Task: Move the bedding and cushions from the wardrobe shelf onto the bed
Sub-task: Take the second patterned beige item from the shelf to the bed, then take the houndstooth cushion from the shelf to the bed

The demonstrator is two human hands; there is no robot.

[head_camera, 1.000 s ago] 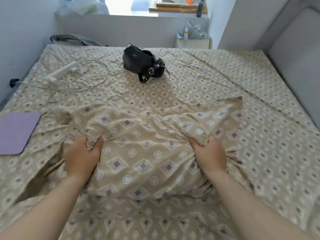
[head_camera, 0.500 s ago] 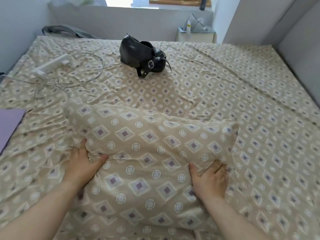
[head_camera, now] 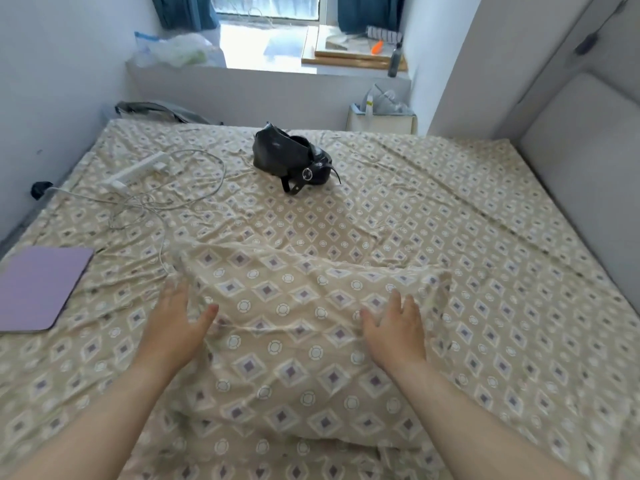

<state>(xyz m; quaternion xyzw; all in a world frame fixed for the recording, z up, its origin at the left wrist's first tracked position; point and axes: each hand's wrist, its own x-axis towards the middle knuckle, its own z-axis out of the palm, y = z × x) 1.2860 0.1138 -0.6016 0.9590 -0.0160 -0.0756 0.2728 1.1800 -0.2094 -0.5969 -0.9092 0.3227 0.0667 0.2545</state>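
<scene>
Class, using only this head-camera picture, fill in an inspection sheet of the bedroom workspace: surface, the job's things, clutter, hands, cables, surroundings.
Surface: bed under a wrinkled beige diamond-patterned sheet.
Job's things: one pillow in matching fabric, lying on the bed's near part; wardrobe shelf not in view.
Clutter: black leather bag near the far middle; purple flat pad at the left edge.
Hands: left hand and right hand open, fingers spread, at the pillow's two sides, gripping nothing.
Cables: white power strip with loose white cords on the far left.
Surroundings: window sill holding boards and a dark bottle; grey padded headboard on the right.
</scene>
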